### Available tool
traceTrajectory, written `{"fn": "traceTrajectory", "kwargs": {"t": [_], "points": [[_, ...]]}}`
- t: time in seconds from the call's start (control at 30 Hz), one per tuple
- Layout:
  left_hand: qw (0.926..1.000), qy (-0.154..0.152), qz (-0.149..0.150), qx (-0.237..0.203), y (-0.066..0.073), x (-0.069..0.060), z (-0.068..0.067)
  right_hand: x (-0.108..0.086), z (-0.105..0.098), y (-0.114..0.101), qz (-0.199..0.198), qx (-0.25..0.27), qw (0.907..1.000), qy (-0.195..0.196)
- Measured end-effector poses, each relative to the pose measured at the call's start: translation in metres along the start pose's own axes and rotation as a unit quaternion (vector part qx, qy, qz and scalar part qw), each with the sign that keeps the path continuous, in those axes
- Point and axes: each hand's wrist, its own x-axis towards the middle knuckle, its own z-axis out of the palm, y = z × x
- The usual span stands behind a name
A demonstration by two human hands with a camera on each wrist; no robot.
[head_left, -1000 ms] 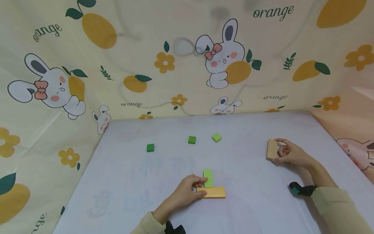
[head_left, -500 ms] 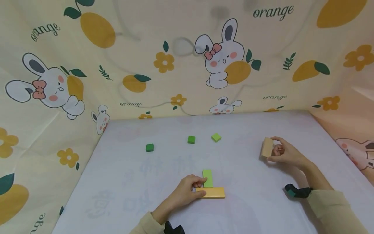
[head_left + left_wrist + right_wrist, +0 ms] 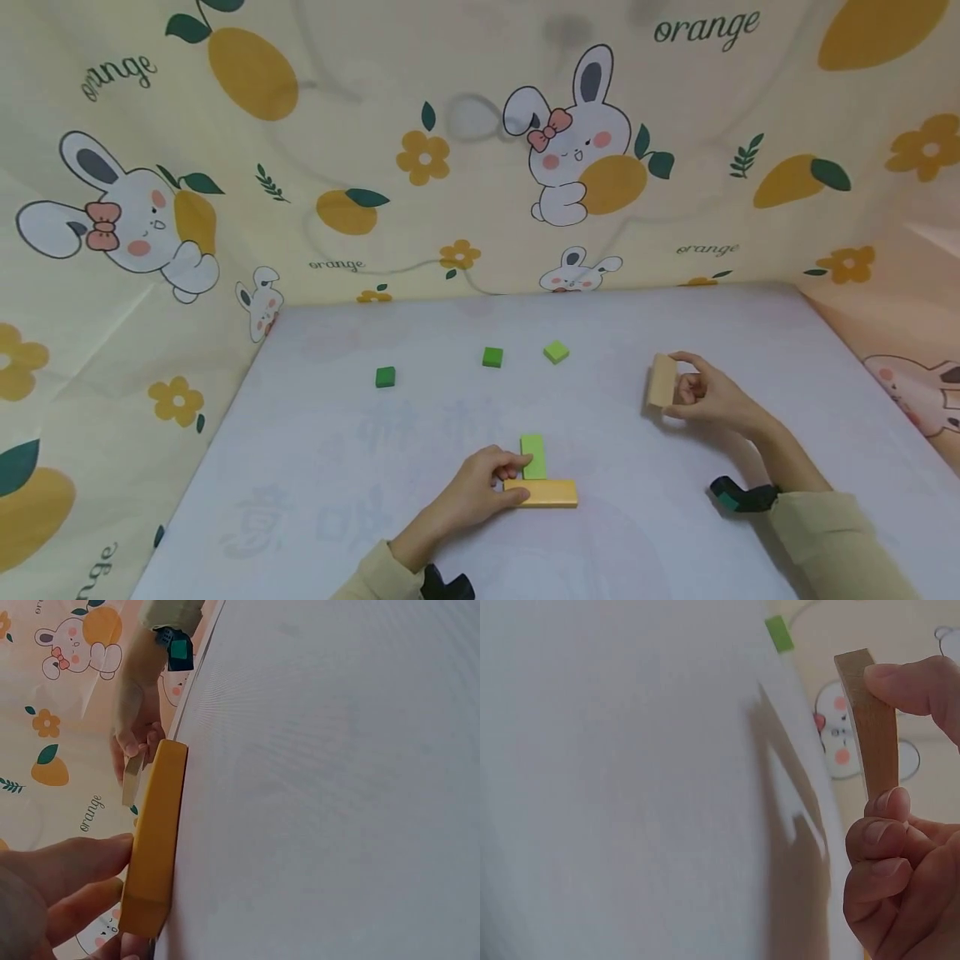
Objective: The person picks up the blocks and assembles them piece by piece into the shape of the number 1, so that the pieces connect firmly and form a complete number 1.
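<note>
A yellow rectangular block (image 3: 555, 494) lies crosswise on the white tabletop, and a lime-green block (image 3: 533, 446) meets its far edge, pointing away. My left hand (image 3: 478, 490) holds them at the left, thumb on the yellow block and index finger on the lime one. In the left wrist view the yellow block (image 3: 156, 832) hides the lime block. My right hand (image 3: 716, 396) pinches a plain wooden block (image 3: 662, 381) by its two ends. From the right wrist view, this wooden block (image 3: 877, 735) is raised off the table, its shadow apart from it.
Farther back on the white tabletop (image 3: 315, 467) sit a dark green square block (image 3: 386, 377), a mid-green one (image 3: 492, 357) and a light green one (image 3: 556, 352). A cloth printed with rabbits and oranges (image 3: 480, 192) walls in the back and sides.
My right hand has carried the wooden block leftward, toward the middle of the table. The left hand and the two blocks at it have stayed in place.
</note>
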Motion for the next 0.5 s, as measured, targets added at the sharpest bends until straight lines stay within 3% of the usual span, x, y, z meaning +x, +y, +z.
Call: {"fn": "traceTrajectory", "kwargs": {"t": [0.5], "points": [[0.9999, -0.001, -0.011, -0.003, 0.002, 0.001, 0.0, 0.007, 0.025, -0.015, -0.044, 0.011, 0.999, 0.0]]}}
